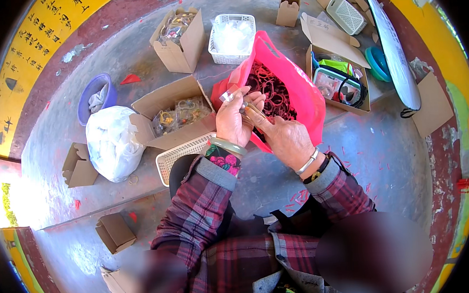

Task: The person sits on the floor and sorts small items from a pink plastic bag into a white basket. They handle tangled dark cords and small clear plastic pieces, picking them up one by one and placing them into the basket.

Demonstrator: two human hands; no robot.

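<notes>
You sit on a grey concrete floor [385, 153]. On it lie cardboard boxes [181, 42], a white basket [231, 38], a pink bag [295, 83], a purple bucket [95, 96] and a white sack [113, 143].

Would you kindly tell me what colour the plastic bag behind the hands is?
The plastic bag is bright pink, seen clearly in the head view.

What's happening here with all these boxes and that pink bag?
A person sits on the concrete floor with both hands raised over an open pink bag full of dark red rings. The left hand and right hand together hold a small clear packet. Around them stand open cardboard boxes of packed items, white baskets and a white sack.
</notes>
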